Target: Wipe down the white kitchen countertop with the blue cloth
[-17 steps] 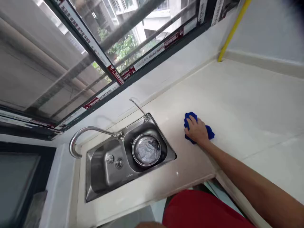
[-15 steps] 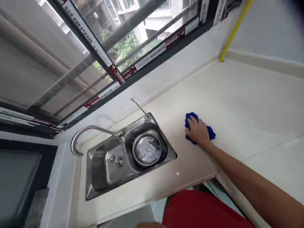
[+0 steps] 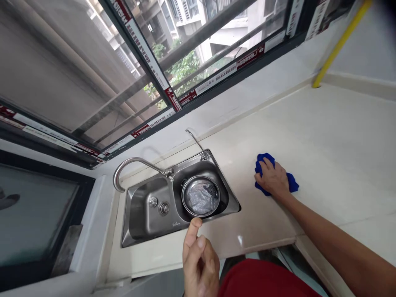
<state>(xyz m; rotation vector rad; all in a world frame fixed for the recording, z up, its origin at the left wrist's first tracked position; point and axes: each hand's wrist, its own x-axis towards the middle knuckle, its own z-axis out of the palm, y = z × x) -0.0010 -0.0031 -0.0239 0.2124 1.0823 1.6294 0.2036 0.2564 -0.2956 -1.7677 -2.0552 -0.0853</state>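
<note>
Seen from my head, tilted: a dark-framed window (image 3: 235,70) runs along the far side of a cream stone worktop (image 3: 340,123), and a yellow strip (image 3: 342,43) rises at the far right corner. My red shirt (image 3: 262,280) shows at the near edge of the view.

Set into the worktop at left is a stainless steel sink (image 3: 145,194) with a curved steel tap (image 3: 136,163) and a thin steel spout (image 3: 194,140) behind it. A round steel strainer basket (image 3: 201,197) sits in its right-hand bowl.

To the right of the sink, a crumpled blue cloth (image 3: 291,183) lies flat on the worktop, its long axis running roughly left to right, with a strip of bare worktop between it and the sink rim. My right hand (image 3: 272,179) is on top of the cloth and is far nearer to it than my left hand (image 3: 201,260), which hangs in the air at the sink's near rim, holding nothing.

The right fingers (image 3: 266,171) lie close together over the cloth; no pinch on a fold can be made out. On the left hand, one finger (image 3: 192,239) stands extended and the others curl inward. The worktop continues right and far beyond the cloth; its near edge runs just below my forearm.
</note>
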